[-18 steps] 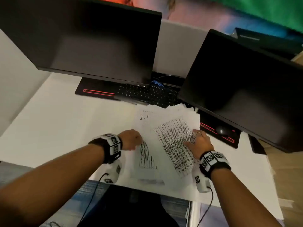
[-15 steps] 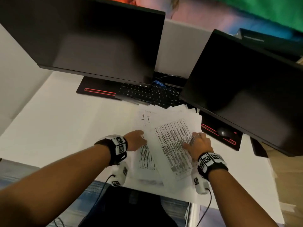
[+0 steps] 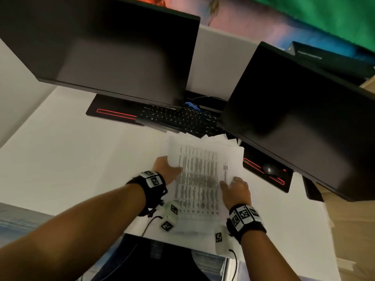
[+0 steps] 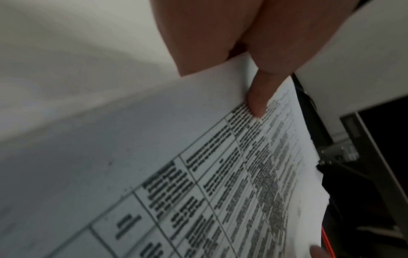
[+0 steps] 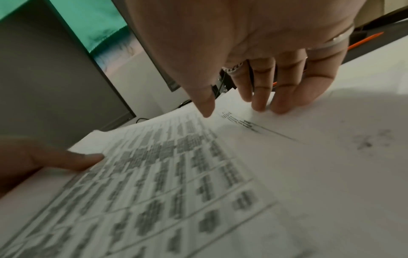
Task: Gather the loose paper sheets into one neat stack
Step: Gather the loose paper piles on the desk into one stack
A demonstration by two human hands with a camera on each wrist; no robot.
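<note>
While the paper sheets (image 3: 199, 179) lay fanned at the centre of the head view with their long axis running up the frame, the left hand (image 3: 165, 169) pinched their left edge and the right hand (image 3: 236, 190) pressed flat-fingered on their right.

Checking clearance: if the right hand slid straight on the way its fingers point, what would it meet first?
Probably the black mouse pad with red trim beyond the white printed paper sheets under the right hand; depth is unclear.
</note>
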